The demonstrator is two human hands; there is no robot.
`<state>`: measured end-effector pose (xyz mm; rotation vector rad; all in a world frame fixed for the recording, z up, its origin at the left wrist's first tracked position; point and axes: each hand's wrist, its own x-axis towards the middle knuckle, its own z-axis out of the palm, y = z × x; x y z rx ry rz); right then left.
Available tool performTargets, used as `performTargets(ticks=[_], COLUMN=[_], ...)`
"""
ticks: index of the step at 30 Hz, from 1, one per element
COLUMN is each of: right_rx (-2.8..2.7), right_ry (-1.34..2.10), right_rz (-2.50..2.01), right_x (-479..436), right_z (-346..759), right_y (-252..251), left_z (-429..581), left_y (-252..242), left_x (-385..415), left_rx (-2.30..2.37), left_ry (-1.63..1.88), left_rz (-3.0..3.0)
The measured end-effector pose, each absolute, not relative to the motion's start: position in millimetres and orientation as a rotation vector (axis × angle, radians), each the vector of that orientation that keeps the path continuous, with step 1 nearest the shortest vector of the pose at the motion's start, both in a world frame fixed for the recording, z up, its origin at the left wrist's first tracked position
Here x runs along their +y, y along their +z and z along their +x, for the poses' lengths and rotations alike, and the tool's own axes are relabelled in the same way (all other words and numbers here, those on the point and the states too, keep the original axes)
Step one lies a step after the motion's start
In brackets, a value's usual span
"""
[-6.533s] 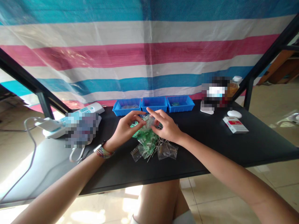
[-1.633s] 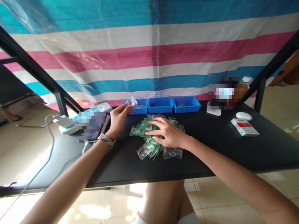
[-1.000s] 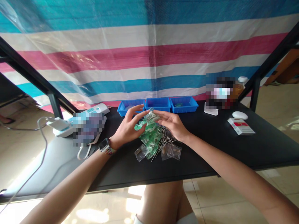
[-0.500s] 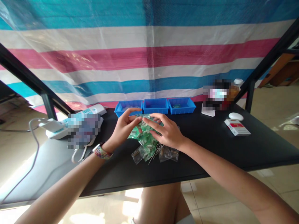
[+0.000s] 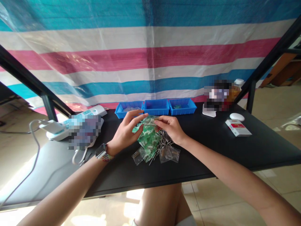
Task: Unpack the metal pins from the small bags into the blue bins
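Observation:
A pile of small green-tinted plastic bags [image 5: 148, 139] lies mid-table, with pale pieces showing inside. My left hand [image 5: 128, 130] is over the pile's left side, fingers apart and holding nothing. At the pile's far side my right hand [image 5: 171, 128] pinches a small plastic bag [image 5: 151, 121] between thumb and fingers; its contents are too small to name. Thin metal rods [image 5: 163, 141] lie loose beneath and beside my right hand. Nearer the front edge are clear small bags [image 5: 169, 154] with short brass-coloured pins in them.
Three blue bins [image 5: 156, 108] stand in a row behind the pile; the left and right ones hold small bags. A power strip [image 5: 94, 112] with plugged cables lies left. To the right are a white mouse [image 5: 237, 117], a cigarette-like box [image 5: 238, 128] and a bottle [image 5: 237, 88].
My hands have moved apart: the left has drawn back leftward with its fingers spreading. My right hand has pulled slightly rightward into a pinch, uncovering more of the metal rods.

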<state>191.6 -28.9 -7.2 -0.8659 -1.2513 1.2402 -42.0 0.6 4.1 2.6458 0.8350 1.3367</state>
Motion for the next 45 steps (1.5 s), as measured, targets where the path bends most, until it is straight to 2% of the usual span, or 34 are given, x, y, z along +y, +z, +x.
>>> performTargets(ticks=[4,11,14,17,20,28,32,41,45], right_rx=[-1.232,-1.528,-1.575,-1.490,-1.355,-0.792,-0.684,-1.176,-1.710], right_ry=[1.388,0.909,0.997,1.253,1.340,1.039,1.106,0.958,0.640], right_rz=[-0.846,-0.904,-0.919,-0.885,-0.856,-0.938,-1.161,-1.124,-1.116], right_x=[-33.1,-38.0,-36.3,-33.7,-27.3,7.5,10.5,-4.0,-14.8], right_z=[191.5,197.5,197.2,196.2,200.0,247.0,251.9,225.1,217.1], right_y=[-3.0,-2.6,-1.9,-1.6,-0.2,14.7,11.0,-13.2,-17.2], left_z=[-42.2,-36.5,-34.6,-34.8,-36.4,-39.1,-41.6,-45.4,-46.0], left_y=[10.5,5.1,5.9,8.9,12.4,6.4,-4.1,-11.0,-12.7], left_x=[-1.1,-0.5,-2.1,-4.6,-5.8,4.0,9.9,18.3,21.3], left_rx=[0.723,0.932,0.931,0.963,0.925,0.981,1.033,1.098,1.116], left_ry=[1.245,1.210,1.061,1.000,0.973,0.965,0.877,0.875,0.832], left_rz=[2.812,2.255,2.118,2.112,2.146,2.511,2.616,2.582,2.574])
